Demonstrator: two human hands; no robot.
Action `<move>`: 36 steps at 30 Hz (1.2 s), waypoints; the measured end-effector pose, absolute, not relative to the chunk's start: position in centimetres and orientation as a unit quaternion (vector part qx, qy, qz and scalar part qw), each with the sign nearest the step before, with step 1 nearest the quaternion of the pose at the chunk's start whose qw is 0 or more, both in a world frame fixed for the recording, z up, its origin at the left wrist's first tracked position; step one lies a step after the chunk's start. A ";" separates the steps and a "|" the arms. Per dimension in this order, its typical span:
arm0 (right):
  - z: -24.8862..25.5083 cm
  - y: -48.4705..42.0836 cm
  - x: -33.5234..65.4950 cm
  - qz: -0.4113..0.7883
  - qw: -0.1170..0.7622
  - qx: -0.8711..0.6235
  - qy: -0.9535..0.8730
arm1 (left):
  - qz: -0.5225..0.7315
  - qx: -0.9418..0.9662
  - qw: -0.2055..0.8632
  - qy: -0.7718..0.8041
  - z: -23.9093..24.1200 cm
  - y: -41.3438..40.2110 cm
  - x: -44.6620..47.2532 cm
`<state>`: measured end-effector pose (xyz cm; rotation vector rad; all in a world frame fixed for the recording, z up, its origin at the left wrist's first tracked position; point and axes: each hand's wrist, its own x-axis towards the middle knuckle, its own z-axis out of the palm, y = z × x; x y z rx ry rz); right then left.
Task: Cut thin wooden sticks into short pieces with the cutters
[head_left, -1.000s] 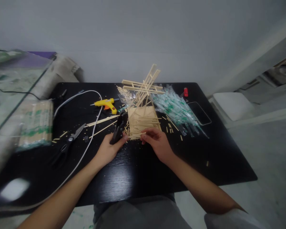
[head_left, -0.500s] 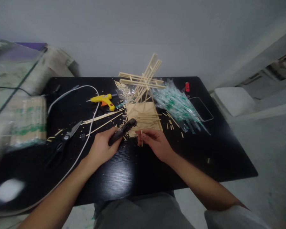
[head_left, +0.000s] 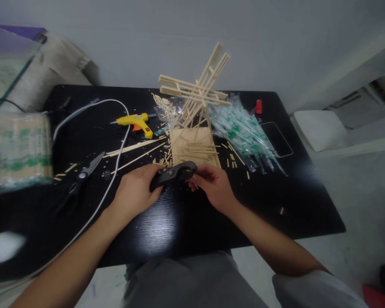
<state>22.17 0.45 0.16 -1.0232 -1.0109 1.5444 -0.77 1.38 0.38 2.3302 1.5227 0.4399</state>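
On the black table (head_left: 250, 216), a crossed stick frame (head_left: 202, 95) rose over a square stick base (head_left: 183, 137). Front-left of the base, the left hand (head_left: 137, 186) was closed around a black hand tool (head_left: 169, 175). At the base's near edge, the right hand (head_left: 216, 189) pinched a short stick (head_left: 196, 186), mostly hidden.

A black table (head_left: 259, 214) fronts a dim, perhaps white wall (head_left: 131, 47).

Left fingers (head_left: 153, 169) curled shut, right fingers (head_left: 202, 182) pinched.
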 end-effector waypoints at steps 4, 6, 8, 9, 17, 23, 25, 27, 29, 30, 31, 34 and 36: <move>0.3 0.5 22.3 0.629 0.486 -0.430 -0.428 | 0.142 0.818 0.160 0.534 0.5 1.2 -0.5; 0.4 0.5 22.3 0.626 0.481 -0.434 -0.434 | 0.139 0.817 0.161 0.537 0.5 1.1 -0.4; 0.4 0.5 22.4 0.624 0.479 -0.434 -0.439 | 0.135 0.815 0.164 0.539 0.5 1.1 -0.3; 0.4 0.5 22.4 0.623 0.479 -0.432 -0.442 | 0.133 0.814 0.166 0.541 0.5 1.0 -0.3; 0.4 0.4 22.4 0.622 0.481 -0.426 -0.448 | 0.125 0.819 0.157 0.537 0.5 0.9 -0.1; 0.2 0.4 22.3 0.620 0.481 -0.432 -0.445 | 0.129 0.823 0.150 0.532 0.7 0.9 0.0; 0.2 0.4 22.3 0.620 0.480 -0.432 -0.446 | 0.131 0.825 0.146 0.529 0.7 0.9 -0.1; 0.2 0.4 22.4 0.620 0.480 -0.431 -0.446 | 0.133 0.828 0.144 0.525 0.6 0.8 -0.1; 0.2 0.5 22.4 0.620 0.479 -0.432 -0.446 | 0.135 0.830 0.143 0.522 0.6 0.9 -0.1; 0.2 0.5 22.4 0.620 0.480 -0.432 -0.446 | 0.135 0.830 0.143 0.522 0.5 0.9 -0.1; 0.1 0.5 22.3 0.620 0.481 -0.433 -0.444 | 0.135 0.831 0.143 0.521 0.5 0.9 -0.1; 0.0 0.6 22.3 0.621 0.484 -0.431 -0.441 | 0.137 0.834 0.139 0.516 0.6 0.8 0.0; 0.0 0.6 22.3 0.621 0.486 -0.429 -0.441 | 0.140 0.836 0.136 0.512 0.6 0.8 0.0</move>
